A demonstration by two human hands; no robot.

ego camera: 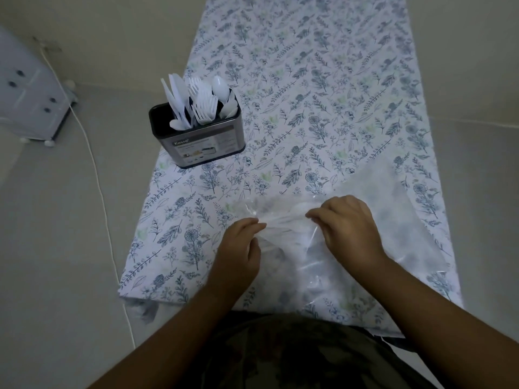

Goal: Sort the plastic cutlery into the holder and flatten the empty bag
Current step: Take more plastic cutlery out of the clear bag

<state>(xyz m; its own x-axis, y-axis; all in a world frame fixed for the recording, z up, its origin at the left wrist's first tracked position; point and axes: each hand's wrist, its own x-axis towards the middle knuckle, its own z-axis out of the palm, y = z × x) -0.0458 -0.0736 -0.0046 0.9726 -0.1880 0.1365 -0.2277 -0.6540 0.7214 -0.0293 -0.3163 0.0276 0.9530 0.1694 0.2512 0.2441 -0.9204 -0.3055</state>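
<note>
A clear plastic bag (pixel 306 256) lies crumpled on the floral tablecloth near the front edge, with white cutlery dimly visible inside it. My left hand (pixel 240 251) pinches the bag's bunched left side. My right hand (pixel 348 223) grips the bag from above on its right side, fingers curled into the plastic. A black metal holder (pixel 202 141) stands at the table's left edge, farther away, filled with white plastic knives, forks and spoons (pixel 196 102) standing upright.
The long narrow table (pixel 323 94) with the blue floral cloth stretches away from me. A translucent sheet (pixel 393 197) lies on the cloth right of the bag. A white cord (pixel 95 175) runs over the floor on the left, near a wheeled drawer unit (pixel 31 102).
</note>
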